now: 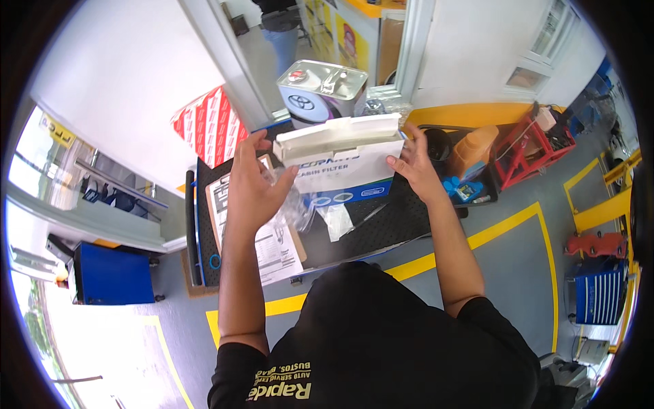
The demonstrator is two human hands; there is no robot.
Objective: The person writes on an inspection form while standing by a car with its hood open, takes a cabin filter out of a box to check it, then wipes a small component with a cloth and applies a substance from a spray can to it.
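Observation:
A white and blue cardboard box stands between my hands above the black cart top. Its upper end is open, with the pale flap raised; the inside is mostly hidden. My left hand is at the box's left end, thumb against the front and fingers bent beside it. On the right end, my right hand has its thumb on the front face and its other fingers around the side. Clear plastic wrap lies by my left hand, and a white paper piece sits below the box.
A clipboard with papers lies at the cart's left. Behind the box stands a metal can; a red-and-white patterned box is at far left. On the right are an orange container, blue gloves and a red crate.

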